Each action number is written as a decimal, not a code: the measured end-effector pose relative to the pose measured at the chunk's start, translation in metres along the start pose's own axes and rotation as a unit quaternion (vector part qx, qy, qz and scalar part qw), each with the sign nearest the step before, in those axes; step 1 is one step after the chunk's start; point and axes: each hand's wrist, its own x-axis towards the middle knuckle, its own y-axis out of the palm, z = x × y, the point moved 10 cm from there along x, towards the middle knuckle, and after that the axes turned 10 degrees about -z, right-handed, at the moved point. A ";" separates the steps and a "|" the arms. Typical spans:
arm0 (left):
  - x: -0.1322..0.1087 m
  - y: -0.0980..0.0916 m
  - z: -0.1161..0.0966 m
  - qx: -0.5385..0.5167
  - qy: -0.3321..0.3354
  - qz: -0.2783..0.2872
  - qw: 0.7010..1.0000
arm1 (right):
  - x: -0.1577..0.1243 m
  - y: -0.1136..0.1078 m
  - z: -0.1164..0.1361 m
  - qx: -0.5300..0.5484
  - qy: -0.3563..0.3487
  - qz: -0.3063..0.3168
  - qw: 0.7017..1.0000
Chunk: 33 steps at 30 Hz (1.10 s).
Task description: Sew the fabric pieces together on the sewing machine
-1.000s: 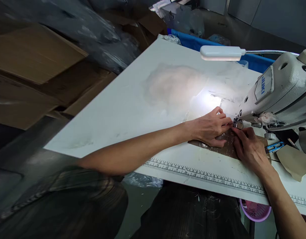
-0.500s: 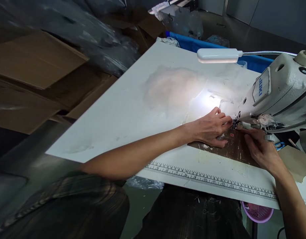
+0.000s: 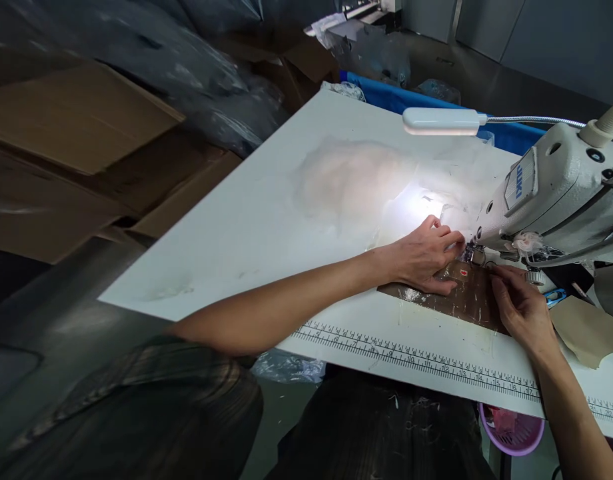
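Observation:
A white sewing machine [image 3: 551,183] stands at the right, its needle and presser foot [image 3: 469,253] over a brown, scuffed plate [image 3: 466,293] on the table. My left hand [image 3: 429,257] rests at the plate's left side, fingers bent toward the presser foot and thumb spread out flat. Right of the foot, my right hand [image 3: 524,307] is closed, thumb and forefinger close together. A thin dark loop shows by its fingertips; what they hold is too small to make out. A small red-and-white mark [image 3: 464,273] lies on the plate between the hands.
A white lamp [image 3: 441,121] hangs over the white table [image 3: 266,220]. A printed ruler [image 3: 411,360] runs along its front edge. Beige material [image 3: 586,330] and a blue tool [image 3: 555,297] lie right. Cardboard boxes [image 3: 81,120] stand left; a purple basket [image 3: 516,440] sits below.
My right hand has drawn slightly right, away from the presser foot, so more of the foot shows. My left hand stays in place. The view has shifted a little.

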 end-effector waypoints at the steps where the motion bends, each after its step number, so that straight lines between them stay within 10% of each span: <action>1: 0.000 0.000 0.001 -0.006 -0.004 -0.005 1.000 | -0.001 0.000 -0.001 -0.004 -0.001 -0.010 1.000; 7: -0.002 0.000 0.007 -0.037 -0.034 -0.047 0.998 | 0.002 0.001 0.002 -0.017 -0.041 -0.040 0.998; 19: 0.003 0.019 0.033 -0.109 -0.103 0.047 0.988 | -0.011 0.007 0.016 -0.113 -0.128 -0.045 0.984; 25: 0.043 0.010 0.071 -0.174 -0.057 0.065 0.981 | -0.014 0.015 0.015 -0.124 -0.176 -0.060 0.975; 33: 0.100 0.012 0.130 -0.042 -0.153 -0.069 0.985 | -0.012 0.015 0.010 -0.152 -0.218 -0.080 0.961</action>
